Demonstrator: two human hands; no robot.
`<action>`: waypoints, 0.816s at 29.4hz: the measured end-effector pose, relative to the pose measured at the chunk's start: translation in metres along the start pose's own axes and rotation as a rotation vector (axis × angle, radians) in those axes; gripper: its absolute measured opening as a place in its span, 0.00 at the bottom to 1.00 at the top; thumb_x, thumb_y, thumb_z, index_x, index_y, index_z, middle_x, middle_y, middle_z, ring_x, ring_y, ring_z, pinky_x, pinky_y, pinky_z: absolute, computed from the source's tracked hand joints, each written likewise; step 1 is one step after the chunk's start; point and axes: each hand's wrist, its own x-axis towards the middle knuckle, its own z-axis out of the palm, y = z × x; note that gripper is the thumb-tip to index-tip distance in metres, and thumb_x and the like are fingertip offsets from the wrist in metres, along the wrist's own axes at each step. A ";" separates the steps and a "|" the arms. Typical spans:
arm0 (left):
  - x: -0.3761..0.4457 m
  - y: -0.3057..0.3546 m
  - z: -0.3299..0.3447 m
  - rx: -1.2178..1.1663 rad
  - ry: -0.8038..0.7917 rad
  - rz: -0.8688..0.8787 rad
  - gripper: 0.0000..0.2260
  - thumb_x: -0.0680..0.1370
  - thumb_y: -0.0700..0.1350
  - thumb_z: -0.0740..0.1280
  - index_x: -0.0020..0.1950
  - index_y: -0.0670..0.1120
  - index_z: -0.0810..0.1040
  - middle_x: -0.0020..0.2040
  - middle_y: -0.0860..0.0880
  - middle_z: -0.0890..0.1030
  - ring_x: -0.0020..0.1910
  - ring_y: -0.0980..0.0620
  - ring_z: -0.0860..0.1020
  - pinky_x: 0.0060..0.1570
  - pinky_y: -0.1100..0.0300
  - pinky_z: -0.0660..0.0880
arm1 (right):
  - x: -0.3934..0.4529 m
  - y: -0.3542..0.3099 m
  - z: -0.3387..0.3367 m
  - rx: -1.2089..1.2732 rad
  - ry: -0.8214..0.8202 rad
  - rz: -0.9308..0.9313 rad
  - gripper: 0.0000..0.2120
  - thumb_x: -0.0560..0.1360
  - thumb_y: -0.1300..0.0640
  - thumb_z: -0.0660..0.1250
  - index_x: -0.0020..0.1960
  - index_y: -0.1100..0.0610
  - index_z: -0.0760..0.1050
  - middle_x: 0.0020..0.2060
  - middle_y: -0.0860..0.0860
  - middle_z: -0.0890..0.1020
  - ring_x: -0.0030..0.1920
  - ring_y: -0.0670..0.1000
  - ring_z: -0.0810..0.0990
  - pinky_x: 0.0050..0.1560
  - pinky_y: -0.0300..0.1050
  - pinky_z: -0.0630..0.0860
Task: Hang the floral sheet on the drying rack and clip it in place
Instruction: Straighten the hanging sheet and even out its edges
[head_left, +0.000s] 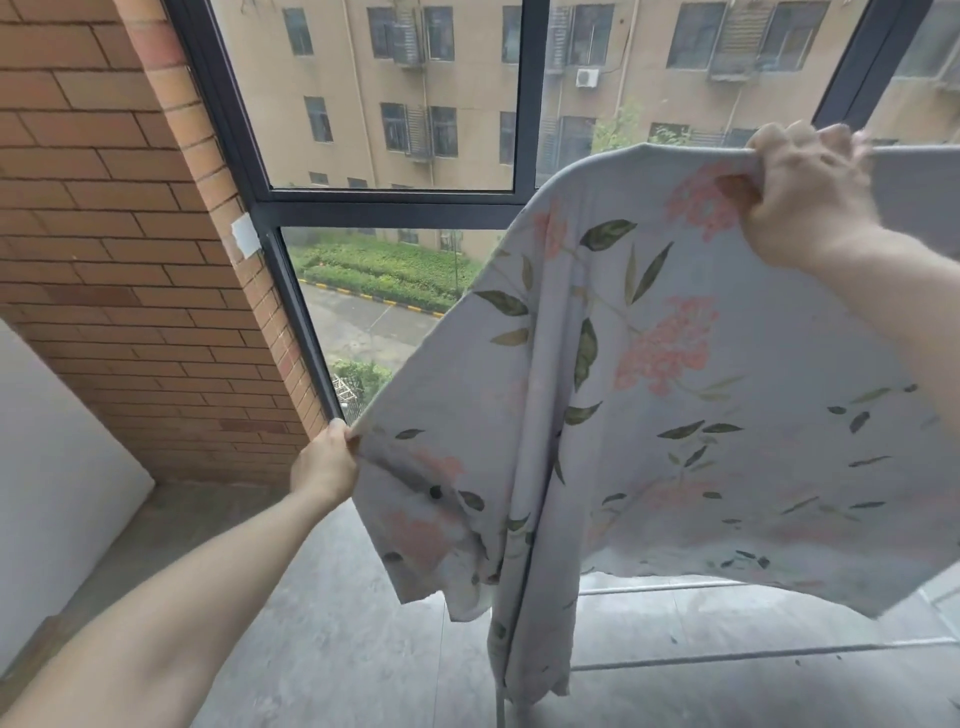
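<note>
- Sheet slip is my first worry: my left hand (326, 464) only pinches a low corner of the floral sheet (649, 374) between thumb and fingers, and a tug could pull that corner free
- my right hand (810, 195) is closed in a fist round a bunched fold of the top edge, held high in front of the window (395, 208); the cloth hangs in the air between my two hands, not yet laid over anything
- the drying rack (727, 656) shows only as thin pale bars below the sheet's lower edge, and I judge the long hanging tail could snag on them or drag on the grey floor (322, 623) if I lower too soon
- the folds in the middle are doubled up, so it may go over the rack creased and uneven
- no clips show anywhere I can see, so the fastening may stall
- no basket, tub or other container is visible, so I have no contents to report
</note>
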 end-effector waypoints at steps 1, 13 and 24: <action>0.006 -0.011 -0.001 0.045 0.003 0.024 0.03 0.79 0.39 0.59 0.49 0.47 0.68 0.53 0.43 0.81 0.51 0.38 0.80 0.42 0.50 0.70 | 0.000 -0.003 0.001 0.002 0.003 -0.002 0.15 0.84 0.47 0.59 0.59 0.58 0.69 0.60 0.66 0.74 0.69 0.69 0.67 0.78 0.70 0.48; -0.004 0.019 0.015 -0.562 -0.216 -0.545 0.29 0.76 0.69 0.61 0.45 0.43 0.83 0.37 0.47 0.87 0.33 0.47 0.86 0.34 0.53 0.84 | -0.071 -0.103 0.008 0.520 0.333 -0.254 0.23 0.71 0.63 0.68 0.65 0.58 0.73 0.62 0.57 0.73 0.63 0.60 0.72 0.68 0.57 0.69; -0.048 0.067 0.094 -0.484 -0.543 0.041 0.33 0.66 0.56 0.78 0.69 0.53 0.74 0.60 0.51 0.82 0.52 0.47 0.80 0.49 0.55 0.79 | -0.228 -0.130 0.196 0.409 -0.708 0.149 0.21 0.73 0.35 0.71 0.55 0.51 0.81 0.43 0.44 0.85 0.56 0.54 0.83 0.55 0.49 0.79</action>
